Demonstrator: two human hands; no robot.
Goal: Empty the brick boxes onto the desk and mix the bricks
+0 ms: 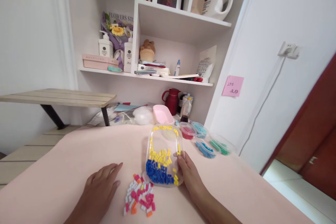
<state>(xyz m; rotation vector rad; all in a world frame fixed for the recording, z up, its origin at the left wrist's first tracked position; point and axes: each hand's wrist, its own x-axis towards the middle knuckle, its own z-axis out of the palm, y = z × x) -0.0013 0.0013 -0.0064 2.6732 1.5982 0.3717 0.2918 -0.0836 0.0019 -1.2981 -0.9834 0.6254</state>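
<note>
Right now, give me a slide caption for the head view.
Right hand grips a clear tub of yellow and blue bricks; left hand rests beside loose pink-white bricks.

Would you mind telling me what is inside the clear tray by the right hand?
The clear tray holds yellow bricks above blue bricks. Whatever lies beneath them is covered.

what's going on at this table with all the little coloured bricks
A person sits at a pink-covered table. Their right hand grips the edge of a clear tray holding yellow and blue bricks. Their left hand lies flat on the table beside a loose pile of pink, white and orange bricks. Small tubs of sorted bricks stand further back.
</note>
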